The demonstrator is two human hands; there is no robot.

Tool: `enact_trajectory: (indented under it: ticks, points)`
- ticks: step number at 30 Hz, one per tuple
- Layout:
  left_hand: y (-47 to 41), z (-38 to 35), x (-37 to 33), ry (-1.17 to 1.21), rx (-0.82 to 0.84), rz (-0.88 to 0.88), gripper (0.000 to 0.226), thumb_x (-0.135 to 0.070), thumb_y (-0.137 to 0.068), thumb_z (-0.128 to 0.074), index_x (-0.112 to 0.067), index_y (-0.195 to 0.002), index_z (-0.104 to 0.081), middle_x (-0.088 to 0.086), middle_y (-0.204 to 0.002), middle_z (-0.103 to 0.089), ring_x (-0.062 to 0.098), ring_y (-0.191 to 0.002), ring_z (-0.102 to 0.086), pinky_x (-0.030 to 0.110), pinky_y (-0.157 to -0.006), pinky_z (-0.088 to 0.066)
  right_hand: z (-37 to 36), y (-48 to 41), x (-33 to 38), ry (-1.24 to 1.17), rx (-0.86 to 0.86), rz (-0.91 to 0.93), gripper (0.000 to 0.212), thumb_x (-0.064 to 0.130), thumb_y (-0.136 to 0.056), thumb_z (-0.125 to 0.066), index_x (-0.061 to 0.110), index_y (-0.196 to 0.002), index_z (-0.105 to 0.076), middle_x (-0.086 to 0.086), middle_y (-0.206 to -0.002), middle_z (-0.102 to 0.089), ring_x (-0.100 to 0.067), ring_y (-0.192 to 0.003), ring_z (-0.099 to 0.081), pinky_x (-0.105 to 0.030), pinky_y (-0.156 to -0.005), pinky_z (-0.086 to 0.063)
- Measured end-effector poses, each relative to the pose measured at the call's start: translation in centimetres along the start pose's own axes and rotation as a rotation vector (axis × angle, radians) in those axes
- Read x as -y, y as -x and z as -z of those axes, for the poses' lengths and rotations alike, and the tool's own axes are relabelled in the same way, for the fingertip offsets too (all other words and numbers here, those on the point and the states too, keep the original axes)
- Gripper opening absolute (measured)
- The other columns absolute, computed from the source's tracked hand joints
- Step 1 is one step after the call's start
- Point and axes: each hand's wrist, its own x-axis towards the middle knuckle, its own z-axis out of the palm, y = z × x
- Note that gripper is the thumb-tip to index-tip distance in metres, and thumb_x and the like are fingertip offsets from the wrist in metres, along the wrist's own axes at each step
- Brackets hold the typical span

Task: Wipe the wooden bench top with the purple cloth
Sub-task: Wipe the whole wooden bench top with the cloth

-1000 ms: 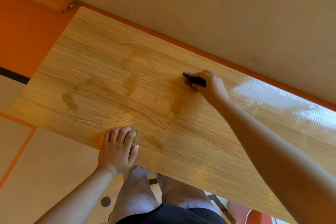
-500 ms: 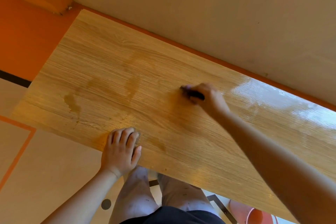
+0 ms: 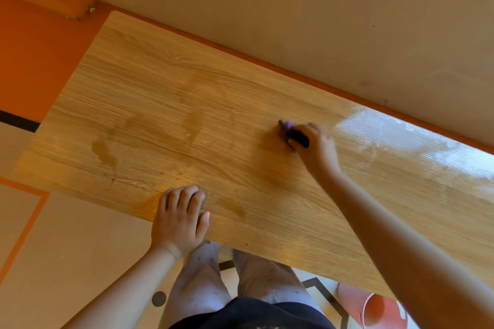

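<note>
1 bench (image 3: pixel 213 104), 1 cloth (image 3: pixel 293 134), 2 hands (image 3: pixel 180 219) (image 3: pixel 318 147).

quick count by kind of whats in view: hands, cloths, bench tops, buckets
hands: 2, left hand resting on the bench edge, right hand gripping the cloth
purple cloth: 1
wooden bench top: 1
bucket: 1, on the floor, partly out of frame
total: 5

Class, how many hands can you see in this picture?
2. The left hand rests on the bench top, near edge; the right hand grips the purple cloth farther back.
</note>
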Motion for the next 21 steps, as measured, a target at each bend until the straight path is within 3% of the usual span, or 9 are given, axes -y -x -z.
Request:
enact_trajectory:
  ticks: [5,9,12,14,18,21]
  points:
    - [0.0,0.1,0.0,0.005,-0.003,-0.003,0.033,-0.035,-0.084,-0.044,-0.011,-0.106,-0.05,0.012,-0.112,-0.054,0.032,-0.099,-0.048,0.046,-0.084,-0.035,-2.2,10.9,4.5,-0.071,0.229,0.254,0.037,0.005,-0.071,-0.078,0.014,-0.107,-0.069,-0.003,-0.094,-0.065,-0.022,-0.085,-0.059,-0.031,-0.073,-0.051]
    - [-0.1,0.0,-0.1,0.003,-0.014,-0.008,0.033,-0.035,-0.084,-0.045,-0.01,-0.105,-0.052,0.012,-0.111,-0.055,0.032,-0.099,-0.048,0.046,-0.085,-0.035,-1.8,10.4,4.6,-0.042,0.324,0.325,0.032,0.012,-0.076,-0.076,0.012,-0.108,-0.069,-0.005,-0.092,-0.067,-0.024,-0.084,-0.06,-0.032,-0.073,-0.051]
    - [-0.1,0.0,0.0,-0.001,-0.016,-0.008,0.034,-0.035,-0.085,-0.045,-0.01,-0.105,-0.053,0.013,-0.11,-0.057,0.032,-0.098,-0.048,0.046,-0.085,-0.035,-1.1,5.4,3.5,-0.026,0.175,0.177,0.03,0.014,-0.08,-0.073,0.011,-0.11,-0.069,-0.009,-0.098,-0.067,-0.026,-0.091,-0.06,-0.04,-0.08,-0.051]
    - [-0.1,0.1,-0.1,-0.004,-0.017,-0.009,0.034,-0.036,-0.085,-0.045,-0.01,-0.105,-0.053,0.013,-0.11,-0.056,0.032,-0.098,-0.047,0.046,-0.085,-0.035,-0.9,1.2,2.6,0.008,0.064,0.079,0.029,0.015,-0.084,-0.068,0.012,-0.113,-0.066,-0.008,-0.104,-0.065,-0.024,-0.095,-0.059,-0.034,-0.083,-0.049]
    - [-0.2,0.0,-0.1,0.0,-0.03,-0.014,0.033,-0.036,-0.085,-0.045,-0.011,-0.105,-0.053,0.012,-0.11,-0.056,0.031,-0.1,-0.047,0.045,-0.086,-0.035,-1.5,-4.6,2.4,0.039,-0.068,-0.12,0.026,0.017,-0.085,-0.066,0.014,-0.111,-0.066,-0.006,-0.105,-0.064,-0.025,-0.096,-0.058,-0.026,-0.073,-0.039]
    - [0.0,-0.1,0.1,-0.006,-0.042,-0.026,0.033,-0.036,-0.085,-0.044,-0.011,-0.105,-0.052,0.012,-0.11,-0.056,0.031,-0.1,-0.046,0.045,-0.086,-0.034,-2.9,-2.7,4.4,0.029,-0.063,-0.103,0.026,0.019,-0.084,-0.068,0.014,-0.109,-0.067,-0.005,-0.104,-0.063,-0.023,-0.094,-0.057,-0.028,-0.072,-0.042]
